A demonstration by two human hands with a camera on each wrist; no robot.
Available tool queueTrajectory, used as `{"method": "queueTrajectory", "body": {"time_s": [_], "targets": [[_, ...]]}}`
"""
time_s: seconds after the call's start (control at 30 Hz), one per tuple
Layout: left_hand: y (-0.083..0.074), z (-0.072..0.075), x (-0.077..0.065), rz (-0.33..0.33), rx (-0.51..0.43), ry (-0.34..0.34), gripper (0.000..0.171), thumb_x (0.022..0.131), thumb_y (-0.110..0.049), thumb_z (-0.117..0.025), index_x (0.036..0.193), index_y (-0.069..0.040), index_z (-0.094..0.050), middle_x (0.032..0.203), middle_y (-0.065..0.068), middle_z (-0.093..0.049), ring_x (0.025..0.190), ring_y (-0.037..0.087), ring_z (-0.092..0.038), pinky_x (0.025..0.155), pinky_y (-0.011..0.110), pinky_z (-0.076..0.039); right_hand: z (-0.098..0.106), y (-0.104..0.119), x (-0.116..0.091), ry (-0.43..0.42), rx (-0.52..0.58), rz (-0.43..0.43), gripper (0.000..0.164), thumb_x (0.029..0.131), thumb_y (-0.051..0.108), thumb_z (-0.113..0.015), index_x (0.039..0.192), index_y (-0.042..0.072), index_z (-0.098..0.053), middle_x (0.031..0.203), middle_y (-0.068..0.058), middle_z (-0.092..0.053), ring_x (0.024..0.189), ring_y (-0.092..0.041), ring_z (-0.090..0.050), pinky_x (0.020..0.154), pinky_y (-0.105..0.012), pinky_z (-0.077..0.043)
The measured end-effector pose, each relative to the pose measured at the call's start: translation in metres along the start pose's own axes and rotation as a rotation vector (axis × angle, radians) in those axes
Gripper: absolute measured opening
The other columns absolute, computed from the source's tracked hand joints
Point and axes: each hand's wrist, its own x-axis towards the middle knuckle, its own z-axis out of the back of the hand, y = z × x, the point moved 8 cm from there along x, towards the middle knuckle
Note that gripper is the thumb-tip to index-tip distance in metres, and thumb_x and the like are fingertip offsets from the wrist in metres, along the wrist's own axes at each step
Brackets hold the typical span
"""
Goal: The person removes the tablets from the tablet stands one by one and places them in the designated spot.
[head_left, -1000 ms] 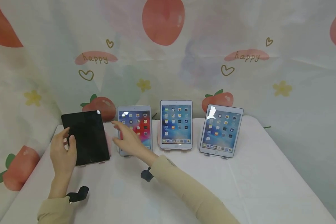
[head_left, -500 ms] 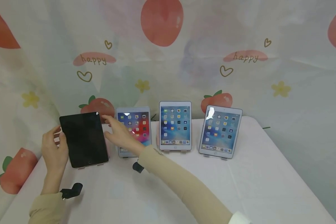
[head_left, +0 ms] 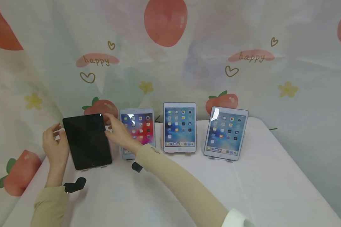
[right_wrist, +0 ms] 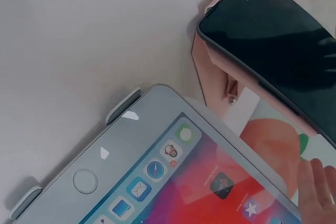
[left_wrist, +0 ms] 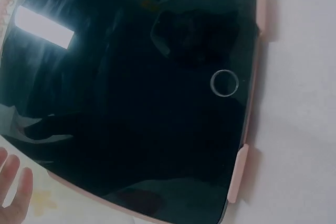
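A black tablet (head_left: 88, 142) with a dark screen leans on a pink stand (right_wrist: 210, 72) at the left of the table. My left hand (head_left: 56, 148) is beside its left edge, with loosely bent fingers; in the left wrist view those fingers (left_wrist: 23, 192) show apart from the edge. On the other side, my right hand (head_left: 120, 134) reaches across, its fingertips right at the upper right edge of the black tablet. My right hand and forearm partly cover a white tablet (head_left: 147, 118) with a lit red and blue screen, which stands just to the right.
Two more white tablets, a middle one (head_left: 179, 127) and a right one (head_left: 226, 134), stand on holders with lit screens. A patterned cloth (head_left: 170, 72) hangs behind the white-covered table (head_left: 258, 189). Dark wrist cameras (head_left: 75, 185) sit at both cuffs.
My left hand has moved left, from in front of the black tablet to beside its left edge. My right hand has moved left to the tablet's upper right edge.
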Motion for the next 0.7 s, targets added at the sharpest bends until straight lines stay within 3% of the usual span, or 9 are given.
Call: {"method": "queueTrajectory", "body": {"time_s": [0.13, 0.3, 0.5, 0.7], "targets": [[0.006, -0.002, 0.005, 0.054, -0.008, 0.046, 0.031, 0.095, -0.006, -0.048, 0.123, 0.002, -0.058, 0.094, -0.036, -0.040, 0.085, -0.020, -0.041, 0.071, 0.005, -0.034, -0.005, -0.002, 0.004, -0.005, -0.033, 0.004, 0.057, 0.094, 0.009, -0.059, 0.145, 0.014, -0.033, 0.126, -0.006, -0.058, 0.106, -0.019, -0.062, 0.087, -0.015, -0.051], [0.021, -0.006, 0.011, 0.146, -0.080, 0.137, 0.035, 0.095, -0.005, -0.049, 0.128, -0.002, -0.056, 0.096, -0.030, -0.046, 0.086, -0.010, -0.047, 0.067, -0.001, -0.042, -0.008, -0.002, 0.006, -0.026, -0.033, 0.011, 0.053, 0.094, 0.010, -0.059, 0.142, 0.014, -0.036, 0.120, -0.004, -0.058, 0.103, -0.017, -0.062, 0.085, -0.013, -0.050], [0.035, -0.012, 0.010, 0.280, -0.130, 0.248, 0.038, 0.095, -0.005, -0.050, 0.133, -0.008, -0.054, 0.098, -0.023, -0.051, 0.085, -0.002, -0.052, 0.066, 0.003, -0.047, -0.010, -0.002, 0.005, -0.048, 0.022, -0.031, 0.050, 0.094, 0.008, -0.058, 0.139, 0.016, -0.038, 0.111, -0.004, -0.058, 0.095, -0.014, -0.059, 0.075, -0.011, -0.050], [0.042, -0.014, 0.009, 0.401, -0.215, 0.257, 0.036, 0.094, -0.007, -0.054, 0.130, -0.014, -0.058, 0.094, -0.015, -0.053, 0.080, -0.003, -0.053, 0.065, 0.004, -0.047, -0.011, 0.000, 0.004, -0.088, 0.051, -0.062, 0.050, 0.094, 0.006, -0.057, 0.138, 0.015, -0.038, 0.107, -0.006, -0.060, 0.089, -0.010, -0.057, 0.070, -0.011, -0.048]]}}
